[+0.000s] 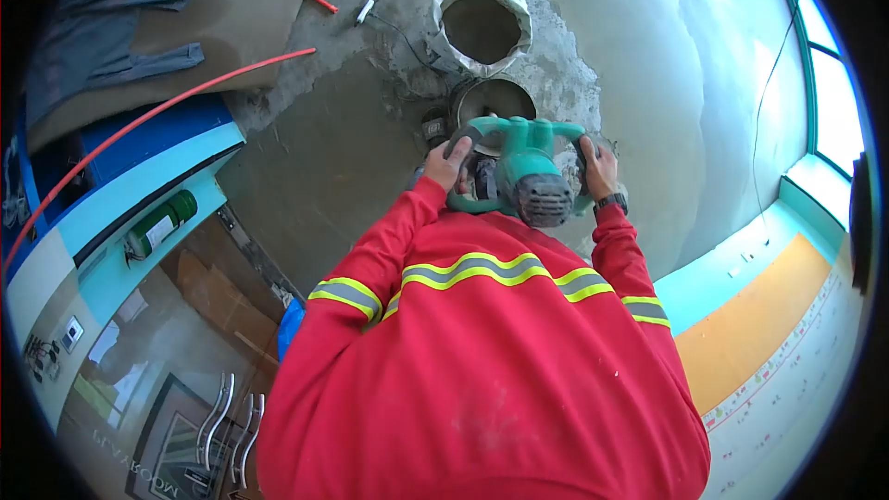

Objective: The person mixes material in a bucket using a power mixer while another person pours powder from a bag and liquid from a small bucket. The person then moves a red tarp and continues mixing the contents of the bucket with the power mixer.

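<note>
A green power mixer [528, 159] with two side handles and a dark vented motor end is in front of my chest. My left hand [447, 167] is closed round its left handle. On the right handle my right hand [600, 168] is closed too, with a dark watch [611, 200] at the wrist. Just beyond the mixer stands a round bucket [519, 91], partly covered by the tool. The mixer's lower end is hidden. Past the bucket is an open white sack [523, 14] with greyish-brown material inside.
Cables lie on the grey floor [315, 167] near the sack, with a white connector [365, 12]. A red hose [167, 109] arcs across the left. Grey clothing [102, 46] lies on a brown board [236, 0]. A green cylinder [162, 222] is at left; windows [829, 83] are at right.
</note>
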`<state>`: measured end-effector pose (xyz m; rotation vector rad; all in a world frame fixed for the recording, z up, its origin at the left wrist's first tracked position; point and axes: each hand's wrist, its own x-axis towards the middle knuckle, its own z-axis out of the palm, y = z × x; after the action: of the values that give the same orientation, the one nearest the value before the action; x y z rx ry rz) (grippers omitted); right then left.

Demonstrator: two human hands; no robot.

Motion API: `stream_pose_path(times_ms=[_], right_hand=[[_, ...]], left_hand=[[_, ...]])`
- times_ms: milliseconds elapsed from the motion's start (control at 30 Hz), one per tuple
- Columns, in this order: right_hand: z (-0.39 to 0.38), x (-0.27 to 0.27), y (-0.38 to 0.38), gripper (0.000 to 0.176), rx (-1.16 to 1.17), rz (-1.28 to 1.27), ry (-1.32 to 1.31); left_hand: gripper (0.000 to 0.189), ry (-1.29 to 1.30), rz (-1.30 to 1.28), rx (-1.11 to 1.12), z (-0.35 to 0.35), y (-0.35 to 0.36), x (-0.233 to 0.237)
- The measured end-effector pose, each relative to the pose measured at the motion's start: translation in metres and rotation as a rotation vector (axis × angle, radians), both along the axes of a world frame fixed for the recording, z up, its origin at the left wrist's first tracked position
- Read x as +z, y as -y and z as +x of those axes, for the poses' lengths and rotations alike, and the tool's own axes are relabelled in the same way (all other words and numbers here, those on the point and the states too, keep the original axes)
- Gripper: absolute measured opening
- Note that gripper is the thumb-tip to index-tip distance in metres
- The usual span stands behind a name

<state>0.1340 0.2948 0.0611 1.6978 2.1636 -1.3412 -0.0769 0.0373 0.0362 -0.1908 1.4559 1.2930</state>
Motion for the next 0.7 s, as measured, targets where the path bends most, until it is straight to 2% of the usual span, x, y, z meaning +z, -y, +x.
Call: stream_pose_path(times_ms=[33,67,233,400,600,700], right_hand=[[-0.017,0.007,-0.003,0.061,0.022,-0.025,-0.017],[-0.036,0.019,-0.001,0.062,0.106,0.114,-0.059],[-0.07,0.01,-0.001,0.063,0.158,-0.043,-0.029],[-0.081,-0.004,-0.037,0.064,0.287,-0.01,0.016],[-0.07,-0.017,-0.075,0.065,0.276,-0.038,-0.022],[-0.065,-0.02,-0.085,0.066,0.257,-0.045,-0.048]], left_hand=[[0.048,-0.009,-0.039,0.049,-0.001,0.002,-0.004],[0.049,-0.02,-0.048,0.077,-0.002,0.005,-0.008],[0.052,-0.002,-0.095,0.245,0.0,0.025,-0.017],[0.055,0.017,-0.037,0.285,0.015,0.011,-0.021],[0.057,0.045,-0.016,0.27,0.027,-0.023,-0.014],[0.059,-0.026,-0.004,0.253,0.027,-0.035,-0.006]])
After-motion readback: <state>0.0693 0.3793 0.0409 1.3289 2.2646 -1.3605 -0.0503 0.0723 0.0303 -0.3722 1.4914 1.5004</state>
